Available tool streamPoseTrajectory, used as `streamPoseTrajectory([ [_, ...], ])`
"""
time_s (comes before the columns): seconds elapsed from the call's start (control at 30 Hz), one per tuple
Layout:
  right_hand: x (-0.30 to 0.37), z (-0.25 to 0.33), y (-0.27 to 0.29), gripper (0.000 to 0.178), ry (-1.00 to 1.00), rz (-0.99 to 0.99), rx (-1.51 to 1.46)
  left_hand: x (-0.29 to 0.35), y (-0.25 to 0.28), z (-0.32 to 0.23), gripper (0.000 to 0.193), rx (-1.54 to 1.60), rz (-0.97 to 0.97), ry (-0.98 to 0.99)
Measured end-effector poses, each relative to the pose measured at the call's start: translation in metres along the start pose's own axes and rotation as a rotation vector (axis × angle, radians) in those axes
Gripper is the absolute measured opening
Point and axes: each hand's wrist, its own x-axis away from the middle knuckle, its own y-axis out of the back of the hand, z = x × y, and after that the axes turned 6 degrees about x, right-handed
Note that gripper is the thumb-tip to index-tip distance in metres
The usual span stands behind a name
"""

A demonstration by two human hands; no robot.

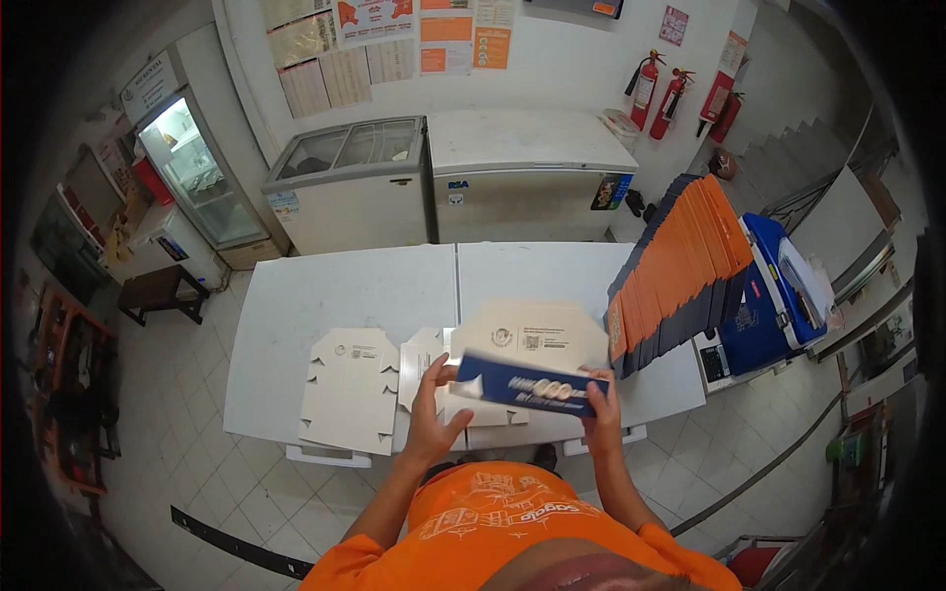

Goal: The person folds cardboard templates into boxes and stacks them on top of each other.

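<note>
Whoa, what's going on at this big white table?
Someone in an orange shirt has a blue cardboard panel up in front of them. The right hand grips its right end, and the left hand is at its left end. A flat cream cardboard piece lies to the left on the white table. A tall orange-and-blue stack leans on the right.

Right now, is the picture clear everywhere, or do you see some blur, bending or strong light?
Head view: the blue panel is blurred, its print smeared, while the flat carton at left looks sharper; head view: edges of the white table bow and the picture's corners go dark; head view: the upright fridge glows inside.
</note>
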Motion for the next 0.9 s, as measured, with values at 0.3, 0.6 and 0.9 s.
streamPoseTrajectory([
  [0.3,0.005,-0.038,0.035,0.043,0.065,0.119,0.71,0.004,0.016,0.009,0.024,-0.327,0.344,-0.434],
  [0.6,0.057,-0.024,-0.061,0.007,0.323,0.383,0.532,0.016,0.037,0.008,0.021,0.023,0.966,0.508],
  [0.9,0.052,-0.006,-0.068,0.028,0.561,0.797,0.941,0.046,0.029,0.049,0.029,0.645,0.971,0.917],
])
